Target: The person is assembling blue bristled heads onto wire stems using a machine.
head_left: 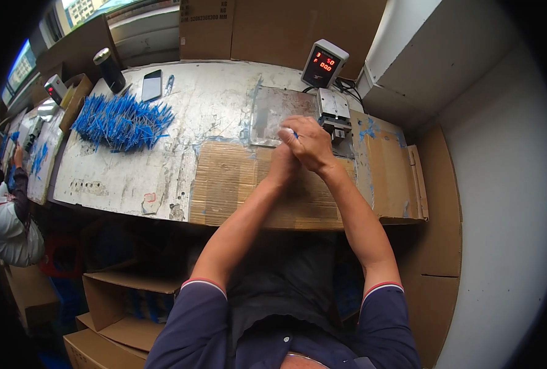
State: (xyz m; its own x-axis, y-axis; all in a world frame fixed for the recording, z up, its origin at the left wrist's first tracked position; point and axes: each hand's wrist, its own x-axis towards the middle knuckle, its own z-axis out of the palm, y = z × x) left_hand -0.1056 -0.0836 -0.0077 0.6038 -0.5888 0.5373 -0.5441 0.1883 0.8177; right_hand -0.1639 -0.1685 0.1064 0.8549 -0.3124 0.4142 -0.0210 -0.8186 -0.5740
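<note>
My right hand (313, 142) is closed, its fingers bent over my left hand (283, 163) above the near edge of a metal plate (274, 109). A small blue piece (295, 133) shows between the fingers of my right hand. Most of my left hand lies beneath the right one and is blurred, so its fingers cannot be made out. Just right of my hands sits a small metal machine (333, 104) with a block at its front. A heap of thin blue wire-like pieces (122, 122) lies on the table at the left.
Behind the machine stands a counter box with red digits (324, 63). Flat cardboard (224, 178) covers the table's near edge. A dark flask (108, 69), a phone (152, 85) and a pen-like item (170, 84) lie beyond the heap. Another person (12, 221) works at far left.
</note>
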